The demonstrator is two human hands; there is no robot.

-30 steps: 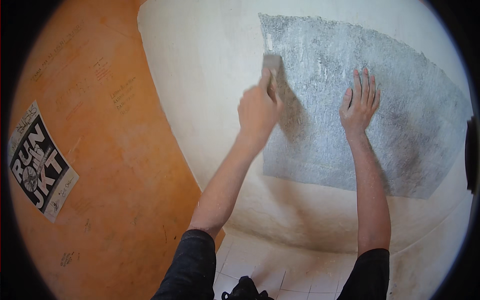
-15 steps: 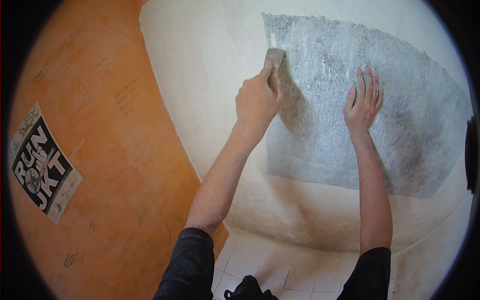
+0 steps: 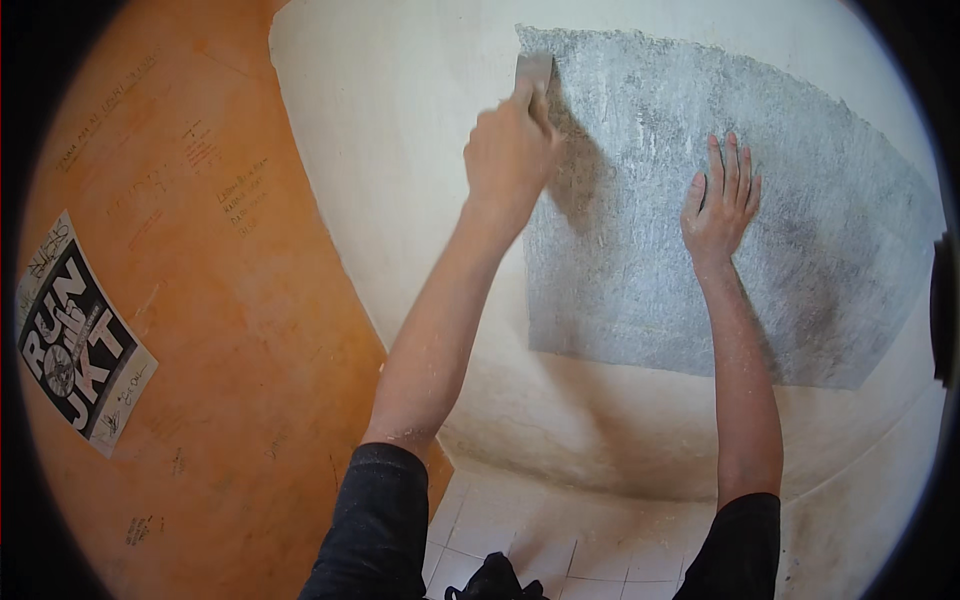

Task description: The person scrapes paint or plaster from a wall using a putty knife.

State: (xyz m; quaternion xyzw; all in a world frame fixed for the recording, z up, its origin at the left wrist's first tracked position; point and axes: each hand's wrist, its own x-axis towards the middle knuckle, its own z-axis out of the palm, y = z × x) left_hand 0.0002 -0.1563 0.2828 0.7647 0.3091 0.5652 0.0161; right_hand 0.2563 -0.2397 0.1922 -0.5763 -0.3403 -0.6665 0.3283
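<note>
My left hand (image 3: 508, 152) is closed round a scraper (image 3: 534, 72), its flat metal blade pointing up. The blade lies against the wall at the upper left edge of a rough grey patch (image 3: 640, 290). Most of the scraper's handle is hidden in my fingers. Flat on the grey patch, farther right, rests my right hand (image 3: 722, 205), with fingers stretched upward and nothing held. Around the patch the wall (image 3: 400, 130) is cream white. Dust specks show on both forearms.
An orange wall (image 3: 240, 340) with handwriting meets the white wall at the left. A black-and-white poster (image 3: 85, 340) hangs on it. White floor tiles (image 3: 600, 560) show below. A dark object (image 3: 942, 310) stands at the right rim.
My left hand has moved up along the patch's left edge with the scraper. My right hand stays in about the same place on the wall.
</note>
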